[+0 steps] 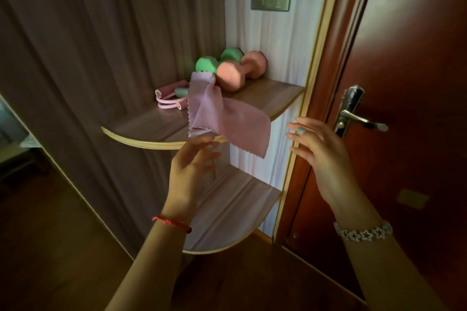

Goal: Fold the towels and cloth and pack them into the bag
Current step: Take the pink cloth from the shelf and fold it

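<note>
A small lilac-pink cloth (222, 116) with zigzag edges lies crumpled on the upper wooden shelf (141, 131). One corner rises against a green dumbbell and another hangs over the shelf's front edge. My left hand (192, 171) is just below the cloth's lower edge, fingers spread and blurred, gripping nothing. My right hand (318, 156) hovers to the right of the cloth, open, apart from it. No bag is in view.
Green dumbbells (207, 64), a pink dumbbell (240, 70) and a pink resistance band (169, 100) sit at the back of the upper shelf. A lower shelf (227, 235) lies beneath. A red-brown door with a metal handle (353, 113) stands at the right.
</note>
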